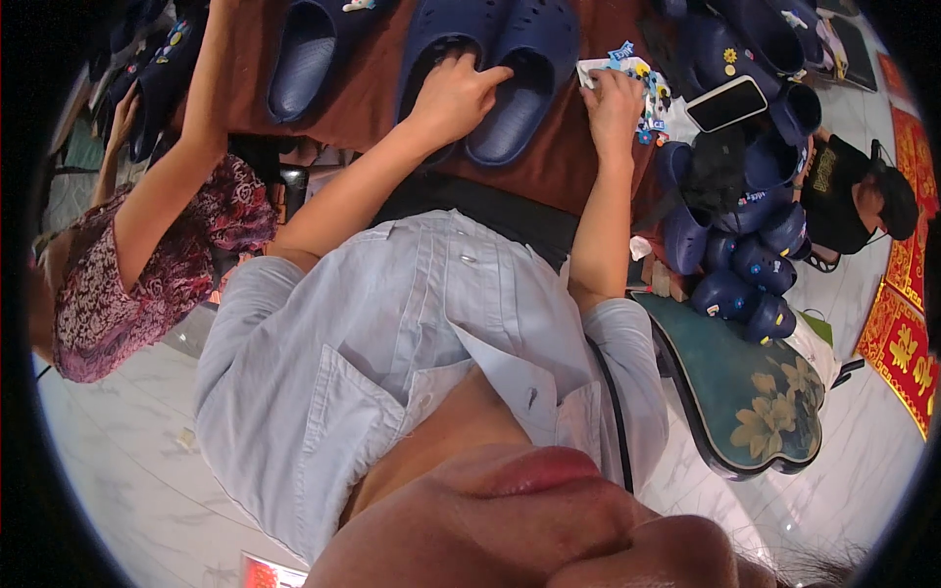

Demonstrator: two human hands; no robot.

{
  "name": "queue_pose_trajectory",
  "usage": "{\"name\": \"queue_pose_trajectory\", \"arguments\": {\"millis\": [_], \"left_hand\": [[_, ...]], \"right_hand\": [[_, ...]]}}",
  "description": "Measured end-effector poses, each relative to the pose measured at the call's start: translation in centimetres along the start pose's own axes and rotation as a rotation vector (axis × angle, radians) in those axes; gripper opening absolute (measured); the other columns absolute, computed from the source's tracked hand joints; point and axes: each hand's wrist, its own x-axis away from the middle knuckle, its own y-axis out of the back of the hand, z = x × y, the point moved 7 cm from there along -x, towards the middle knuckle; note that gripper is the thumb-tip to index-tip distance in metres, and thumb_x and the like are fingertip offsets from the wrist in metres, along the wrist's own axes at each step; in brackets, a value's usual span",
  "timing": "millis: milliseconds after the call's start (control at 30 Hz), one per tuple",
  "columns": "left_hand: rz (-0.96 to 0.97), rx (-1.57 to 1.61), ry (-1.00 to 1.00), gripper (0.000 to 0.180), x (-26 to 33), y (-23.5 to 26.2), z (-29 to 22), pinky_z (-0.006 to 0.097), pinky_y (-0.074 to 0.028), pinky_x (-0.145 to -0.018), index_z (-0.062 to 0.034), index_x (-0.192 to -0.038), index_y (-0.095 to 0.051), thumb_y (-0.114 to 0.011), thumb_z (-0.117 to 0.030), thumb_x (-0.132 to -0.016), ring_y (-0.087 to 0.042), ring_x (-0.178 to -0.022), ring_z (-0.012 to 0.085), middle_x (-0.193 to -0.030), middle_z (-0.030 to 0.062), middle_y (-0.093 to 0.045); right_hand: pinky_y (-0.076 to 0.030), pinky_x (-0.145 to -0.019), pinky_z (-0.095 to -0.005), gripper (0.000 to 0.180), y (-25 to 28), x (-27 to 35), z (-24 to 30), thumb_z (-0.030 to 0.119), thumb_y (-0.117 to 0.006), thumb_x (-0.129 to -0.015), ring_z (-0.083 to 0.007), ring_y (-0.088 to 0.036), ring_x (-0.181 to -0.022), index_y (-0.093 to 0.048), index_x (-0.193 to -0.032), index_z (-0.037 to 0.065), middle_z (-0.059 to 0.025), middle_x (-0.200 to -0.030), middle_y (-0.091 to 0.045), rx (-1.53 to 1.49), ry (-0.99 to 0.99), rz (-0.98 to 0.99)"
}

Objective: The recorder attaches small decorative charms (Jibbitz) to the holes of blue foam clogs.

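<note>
Pale shirt (392, 333) foremost; left hand (453, 93) flat, grip open, on clog (520, 88); right hand's (613, 98) grip unclear over charms (647, 98).

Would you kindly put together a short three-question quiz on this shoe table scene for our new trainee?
1. True or false: the left hand rests on a dark blue clog on the brown table.
2. What does the right hand touch?
A. a phone
B. a sheet of small colourful charms
C. a green chair
3. Fill in: at the table's right edge, a phone lies on a pile of dark blue ____.

Key:
1. True.
2. B, the sheet of charms.
3. Clogs; the pile of clogs reaches down towards the green chair.
</note>
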Motion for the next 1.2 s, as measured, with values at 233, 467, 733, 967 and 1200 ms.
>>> {"name": "queue_pose_trajectory", "arguments": {"millis": [233, 467, 733, 967, 1200], "left_hand": [[-0.029, 0.050, -0.005, 0.033, -0.1, -0.2, 0.0, 0.046, -0.049, -0.076, -0.0201, -0.113, -0.069, -0.067, -0.013, -0.081, -0.059, -0.089, 0.0377, -0.091, 0.0188, -0.056], [-0.018, 0.017, 0.001, 0.034, -0.2, -0.1, 0.3, 0.046, -0.050, -0.078, -0.0202, -0.114, -0.069, -0.067, -0.013, -0.080, -0.059, -0.091, 0.0381, -0.092, 0.0196, -0.057], [0.015, 0.051, 0.025, 0.035, -0.5, -0.7, 0.5, 0.046, -0.050, -0.078, -0.0200, -0.114, -0.068, -0.067, -0.014, -0.080, -0.059, -0.092, 0.0390, -0.094, 0.0205, -0.057], [0.027, 0.050, 0.018, 0.036, -0.3, -0.7, 0.6, 0.047, -0.050, -0.078, -0.0201, -0.115, -0.068, -0.067, -0.013, -0.079, -0.059, -0.090, 0.0396, -0.093, 0.0215, -0.057], [0.017, 0.030, 0.004, 0.037, -0.4, -0.4, 0.5, 0.046, -0.050, -0.077, -0.0210, -0.115, -0.068, -0.067, -0.013, -0.079, -0.059, -0.089, 0.0384, -0.092, 0.0209, -0.057]], "right_hand": [[-0.048, -0.080, -0.0381, 0.017, 0.9, -0.5, -2.1, 0.008, -0.071, -0.081, -0.0286, -0.062, -0.088, -0.070, -0.097, 0.002, -0.0116, -0.092, -0.069, -0.250, -0.203, -0.205], [-0.052, -0.072, -0.0239, 0.028, 0.3, -2.6, -2.5, -0.005, -0.065, -0.086, -0.0145, -0.064, -0.077, -0.063, -0.113, 0.000, -0.0079, -0.088, -0.066, -1.222, -0.550, -0.327], [-0.058, -0.073, -0.0276, 0.019, -4.5, -6.0, 0.1, -0.004, -0.067, -0.086, -0.0173, -0.066, -0.078, -0.068, -0.104, -0.006, -0.0114, -0.097, -0.067, -1.512, -0.546, -0.208], [-0.051, -0.072, -0.0321, 0.017, -2.0, -6.1, 2.5, 0.010, -0.078, -0.077, -0.0235, -0.063, -0.079, -0.072, -0.090, 0.000, -0.0113, -0.086, -0.063, -0.540, -0.233, -0.280], [-0.049, -0.084, -0.0414, 0.017, -1.0, -7.8, 4.2, 0.012, -0.076, -0.078, -0.0329, -0.059, -0.094, -0.071, -0.090, 0.001, -0.0126, -0.093, -0.066, -0.189, 0.139, -0.422]]}}
